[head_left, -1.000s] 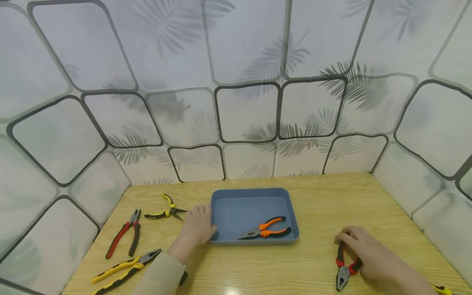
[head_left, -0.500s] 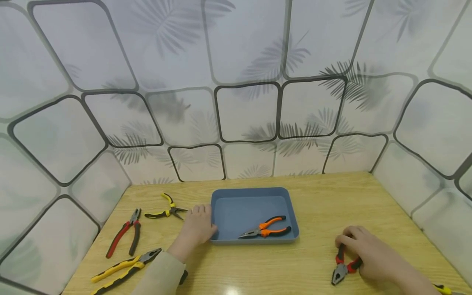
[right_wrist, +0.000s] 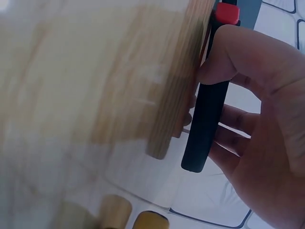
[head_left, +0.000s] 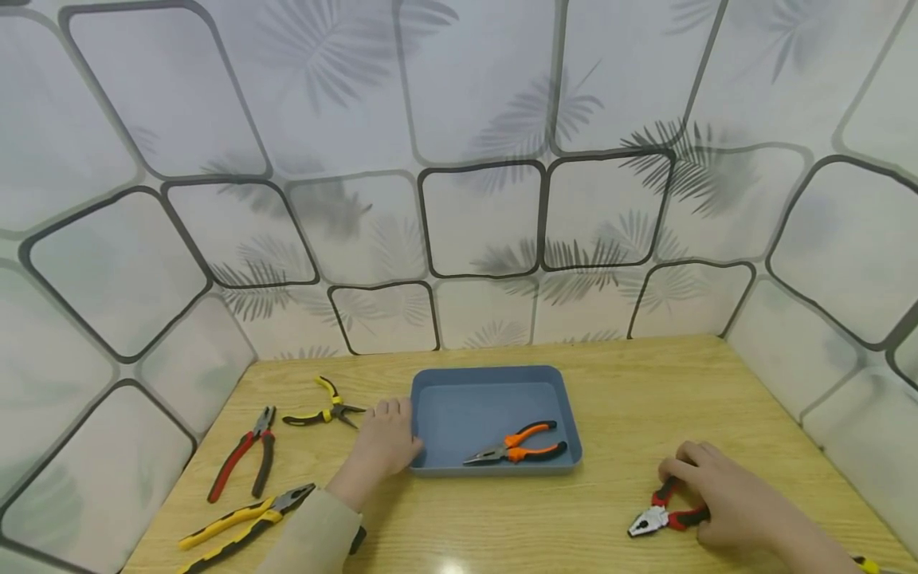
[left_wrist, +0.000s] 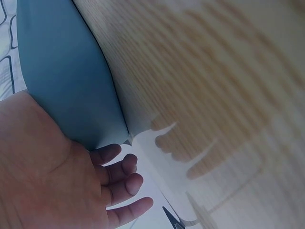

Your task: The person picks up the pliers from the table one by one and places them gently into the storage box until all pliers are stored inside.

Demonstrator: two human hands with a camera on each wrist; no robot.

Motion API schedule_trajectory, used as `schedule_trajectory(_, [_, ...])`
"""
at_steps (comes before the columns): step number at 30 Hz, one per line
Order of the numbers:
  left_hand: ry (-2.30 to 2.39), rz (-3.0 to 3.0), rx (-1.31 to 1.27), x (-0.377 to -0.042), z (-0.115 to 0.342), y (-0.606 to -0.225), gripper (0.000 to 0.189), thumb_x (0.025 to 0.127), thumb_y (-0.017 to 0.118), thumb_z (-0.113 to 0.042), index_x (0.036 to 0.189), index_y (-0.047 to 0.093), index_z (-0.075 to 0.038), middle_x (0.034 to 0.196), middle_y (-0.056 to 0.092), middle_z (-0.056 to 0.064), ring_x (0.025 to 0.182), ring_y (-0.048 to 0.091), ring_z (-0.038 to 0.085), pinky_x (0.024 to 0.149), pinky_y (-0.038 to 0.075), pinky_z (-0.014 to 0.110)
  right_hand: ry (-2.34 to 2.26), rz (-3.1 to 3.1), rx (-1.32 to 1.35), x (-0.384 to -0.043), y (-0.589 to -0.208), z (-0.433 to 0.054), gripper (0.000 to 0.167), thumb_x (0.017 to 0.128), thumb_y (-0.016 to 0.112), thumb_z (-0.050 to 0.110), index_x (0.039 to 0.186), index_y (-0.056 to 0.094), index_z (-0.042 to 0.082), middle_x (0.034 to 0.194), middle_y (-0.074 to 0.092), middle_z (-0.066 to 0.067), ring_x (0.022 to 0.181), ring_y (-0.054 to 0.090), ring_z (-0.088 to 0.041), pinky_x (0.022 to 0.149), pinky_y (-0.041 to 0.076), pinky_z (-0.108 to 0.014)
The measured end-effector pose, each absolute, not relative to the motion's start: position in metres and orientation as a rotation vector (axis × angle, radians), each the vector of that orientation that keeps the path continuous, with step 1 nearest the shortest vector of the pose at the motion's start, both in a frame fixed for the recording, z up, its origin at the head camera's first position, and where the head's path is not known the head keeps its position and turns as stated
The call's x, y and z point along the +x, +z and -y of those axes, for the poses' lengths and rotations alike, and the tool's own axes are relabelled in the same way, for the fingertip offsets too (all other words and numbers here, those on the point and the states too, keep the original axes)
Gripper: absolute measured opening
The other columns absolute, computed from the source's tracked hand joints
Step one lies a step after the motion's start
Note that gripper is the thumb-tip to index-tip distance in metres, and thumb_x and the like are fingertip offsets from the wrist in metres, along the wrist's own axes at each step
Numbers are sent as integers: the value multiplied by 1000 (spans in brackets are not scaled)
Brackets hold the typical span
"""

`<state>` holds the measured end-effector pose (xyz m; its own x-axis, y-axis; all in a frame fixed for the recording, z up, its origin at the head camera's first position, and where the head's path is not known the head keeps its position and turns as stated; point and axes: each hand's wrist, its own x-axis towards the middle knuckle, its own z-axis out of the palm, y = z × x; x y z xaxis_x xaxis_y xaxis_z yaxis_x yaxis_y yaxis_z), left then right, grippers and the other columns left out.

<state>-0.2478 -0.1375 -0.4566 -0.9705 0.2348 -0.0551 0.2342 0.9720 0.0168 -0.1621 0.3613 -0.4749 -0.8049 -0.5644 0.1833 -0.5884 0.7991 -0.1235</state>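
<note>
Red-and-black pliers (head_left: pixel 654 520): at 4 o'clock from the tray (head_left: pixel 495 471), nose aimed about 8, handles spread. Right hand (head_left: pixel 717 493) over them, thumb and forefinger pinching a dark handle, other fingers bent behind it. Nose resting or lifted: can't tell.

Handling, judged by eye: compact but weighty, steel head heaviest; stiff, not fragile. Handle sleeves probably grippy, bare metal slicker. Best hold: both handles at once, behind the red collars, so the pivot can't swing.

Tray: shallow, blue, light-looking; orange pliers (head_left: pixel 513 454) inside at 5 o'clock. Left hand (head_left: pixel 387 440) on its 9 o'clock side, thumb over the rim, fingers loosely bent outside; pressure can't be judged.

Further out from the tray: small yellow pliers (head_left: pixel 335 412) at 9; long red pliers (head_left: pixel 256 434) beyond; large yellow pliers (head_left: pixel 268 513) at 8, near the pale sleeve (head_left: pixel 319 534).

Worktop (head_left: pixel 610 391): yellowish wood grain, glossy, glare at 6; tools may slide. Walls (head_left: pixel 488 223) at 9, 12 and 3, pale, rounded outlines, grey fronds.
</note>
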Motion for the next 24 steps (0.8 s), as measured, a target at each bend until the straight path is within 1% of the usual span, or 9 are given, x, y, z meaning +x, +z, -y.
schedule_trajectory(4, [27, -3059, 363, -248, 138, -457, 53, 97, 69, -33, 133, 53, 4, 123, 62, 22, 117, 59, 38, 103, 50, 55, 232, 2840, 901, -163, -475, -361, 77, 41, 86, 13, 111, 64, 38, 97, 41, 17, 89, 37, -3, 73, 31, -23])
schedule_trajectory(9, [19, -3063, 369, -248, 137, -457, 54, 97, 69, -35, 132, 53, 3, 121, 62, 22, 116, 59, 38, 102, 50, 55, 236, 2905, 846, -163, -476, -362, 70, 49, 86, 21, 114, 65, 34, 95, 40, 14, 83, 33, -3, 71, 28, -23])
schedule_trajectory(12, [14, -3067, 367, -247, 137, -456, 53, 98, 70, -35, 131, 53, 3, 121, 62, 22, 115, 59, 38, 102, 51, 55, 246, 2900, 819, -164, -477, -361, 67, 51, 85, 24, 116, 66, 30, 94, 40, 13, 83, 32, -3, 70, 27, -23])
schedule_trajectory(15, [11, -3071, 364, -247, 137, -456, 53, 97, 70, -35, 131, 54, 3, 121, 62, 22, 115, 60, 38, 102, 51, 55, 270, 2867, 799, -165, -476, -360, 67, 51, 84, 25, 115, 67, 25, 96, 41, 13, 85, 33, -2, 71, 29, -23])
schedule_trajectory(19, [10, -3073, 361, -247, 137, -456, 53, 97, 69, -34, 131, 54, 3, 120, 62, 22, 115, 59, 38, 102, 51, 55, 285, 2787, 792, -166, -475, -359, 65, 49, 85, 24, 112, 68, 23, 96, 40, 16, 86, 32, 0, 72, 30, -21])
schedule_trajectory(24, [3, -3072, 360, -247, 137, -457, 53, 97, 70, -36, 130, 54, 3, 117, 62, 20, 112, 59, 36, 100, 51, 54, 289, 2821, 771, -167, -470, -357, 62, 56, 84, 25, 116, 70, 24, 93, 38, 15, 81, 28, 1, 69, 25, -21])
